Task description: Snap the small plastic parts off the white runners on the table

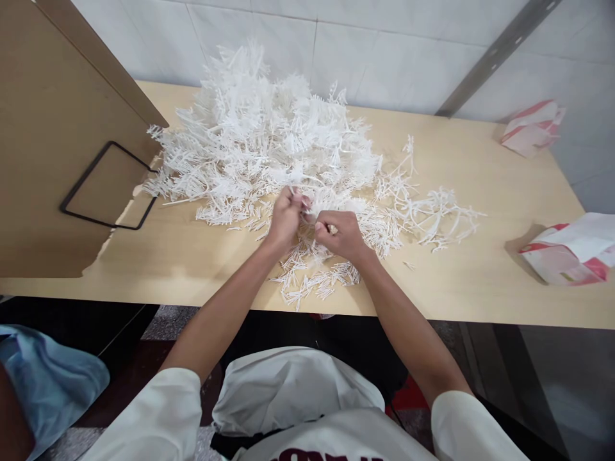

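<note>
A big heap of white, branched plastic sprues is piled on the wooden table before me. At the heap's front edge, my left hand is closed in a pinch on a white branched sprue. Just to its right, my right hand is curled into a fist close to the same piece; what its fingers hold is hidden. Small loose white sticks lie scattered beneath and in front of both hands. Mostly bare white branches form a smaller tangle to the right of the heap.
On the left stands a tall brown cardboard panel with a black wire frame against it. Two red-and-white paper bags sit at the right. Behind the table runs a tiled wall. Someone's blue garment shows at lower left.
</note>
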`<state>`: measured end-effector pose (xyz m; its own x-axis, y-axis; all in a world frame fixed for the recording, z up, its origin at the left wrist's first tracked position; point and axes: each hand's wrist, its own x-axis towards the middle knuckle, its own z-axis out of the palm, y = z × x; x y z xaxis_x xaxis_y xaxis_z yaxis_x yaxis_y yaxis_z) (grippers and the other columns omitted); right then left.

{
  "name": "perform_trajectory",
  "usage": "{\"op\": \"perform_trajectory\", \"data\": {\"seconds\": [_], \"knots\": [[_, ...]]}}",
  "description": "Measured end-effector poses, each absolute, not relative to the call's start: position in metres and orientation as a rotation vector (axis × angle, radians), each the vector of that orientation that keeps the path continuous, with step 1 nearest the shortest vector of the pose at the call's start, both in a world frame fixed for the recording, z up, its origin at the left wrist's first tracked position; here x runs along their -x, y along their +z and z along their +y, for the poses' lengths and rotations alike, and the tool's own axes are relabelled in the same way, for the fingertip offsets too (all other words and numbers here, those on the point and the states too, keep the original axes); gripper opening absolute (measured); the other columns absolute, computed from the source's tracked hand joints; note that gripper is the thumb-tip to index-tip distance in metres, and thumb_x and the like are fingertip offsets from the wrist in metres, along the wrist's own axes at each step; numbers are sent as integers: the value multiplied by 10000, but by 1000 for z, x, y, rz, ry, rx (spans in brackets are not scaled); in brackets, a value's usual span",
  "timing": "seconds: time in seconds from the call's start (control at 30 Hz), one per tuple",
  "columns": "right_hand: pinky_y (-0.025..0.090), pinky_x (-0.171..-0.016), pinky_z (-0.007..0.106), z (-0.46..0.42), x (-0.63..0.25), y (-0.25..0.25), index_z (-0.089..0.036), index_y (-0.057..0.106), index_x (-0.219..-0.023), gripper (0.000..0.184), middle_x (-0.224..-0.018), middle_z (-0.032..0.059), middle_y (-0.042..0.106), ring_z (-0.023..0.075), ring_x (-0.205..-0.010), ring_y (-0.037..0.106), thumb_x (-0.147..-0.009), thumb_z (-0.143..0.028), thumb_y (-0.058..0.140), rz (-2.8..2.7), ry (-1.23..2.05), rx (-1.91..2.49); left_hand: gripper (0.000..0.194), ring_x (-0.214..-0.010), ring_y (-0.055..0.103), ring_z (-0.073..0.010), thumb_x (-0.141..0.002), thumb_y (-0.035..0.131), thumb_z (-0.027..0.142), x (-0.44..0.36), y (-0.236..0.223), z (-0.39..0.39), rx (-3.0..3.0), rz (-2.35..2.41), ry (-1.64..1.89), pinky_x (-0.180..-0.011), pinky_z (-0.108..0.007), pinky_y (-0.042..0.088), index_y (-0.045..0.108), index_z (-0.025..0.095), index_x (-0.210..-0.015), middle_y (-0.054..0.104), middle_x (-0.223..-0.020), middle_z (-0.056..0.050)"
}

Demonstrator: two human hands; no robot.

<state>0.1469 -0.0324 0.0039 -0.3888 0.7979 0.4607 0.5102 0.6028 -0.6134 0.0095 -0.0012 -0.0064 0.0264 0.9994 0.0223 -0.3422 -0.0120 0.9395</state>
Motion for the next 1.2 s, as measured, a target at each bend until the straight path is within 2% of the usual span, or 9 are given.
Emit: {"op": "perform_trajectory", "data": {"seconds": [0.1,0.27,0.33,0.43,0.57,0.7,0.9,1.07,1.2], "knots": [[319,-545,262,-34,-145,4,-220,427,-622,231,-586,-25,479,97,-528,394,-849,-247,455,-2095,466,1001,231,-559,484,-63,-903,584,370,-2,-6,5,-1057,913,1430,-586,-213,439,449,215,-797,532,-696,39],[379,-614,295,-26,-155,2,-218,533,-709,196,-684,6,576,130,-622,491,-885,-297,499,-2071,409,1018,184,-627,557,-96,-883,605,399,-5,-5,0,-1107,789,1267,-620,-242,469,529,235,-914,586,-713,27],[404,-658,316,-24,-158,3,-218,556,-713,232,-722,24,598,152,-689,528,-904,-338,504,-2024,370,1053,181,-637,549,-99,-881,609,398,-6,-3,-2,-1161,799,1268,-626,-240,460,556,225,-867,572,-691,25],[421,-686,331,-24,-156,5,-217,573,-701,302,-740,30,586,161,-737,536,-932,-395,495,-1936,354,1095,286,-660,523,-95,-880,611,420,-2,-1,-3,-1263,842,1308,-657,-239,445,569,191,-714,549,-677,16],[452,-657,305,-25,-152,7,-244,577,-896,223,-791,5,584,133,-708,540,-921,-461,532,-1598,530,1137,344,-687,544,-101,-871,613,467,2,2,-4,-1353,841,1287,-688,-251,448,602,176,-688,585,-689,2],[472,-602,284,-21,-151,5,-273,565,-1088,318,-804,1,599,115,-662,560,-929,-536,485,-1442,822,1113,311,-636,579,-102,-855,623,490,-1,-2,-6,-1379,788,1202,-661,-264,465,619,179,-854,609,-690,6],[494,-652,287,-14,-153,0,-248,609,-965,302,-845,4,636,121,-721,586,-849,-526,617,-1447,804,1145,290,-659,610,-126,-859,631,439,-4,-7,-11,-1462,794,1123,-654,-278,471,570,203,-1017,625,-744,1],[438,-600,267,-19,-152,1,-237,577,-871,208,-757,-20,582,97,-635,512,-872,-444,601,-1532,699,1157,289,-862,613,-147,-844,645,478,-2,-1,-12,-1565,997,1287,-782,-278,465,608,204,-926,656,-899,-27],[452,-611,259,-21,-149,3,-231,569,-907,182,-765,-28,589,90,-642,532,-852,-395,625,-1529,767,1139,323,-785,602,-136,-849,622,511,1,-4,-6,-1579,1043,1305,-725,-264,468,614,192,-902,657,-844,-26]]}}
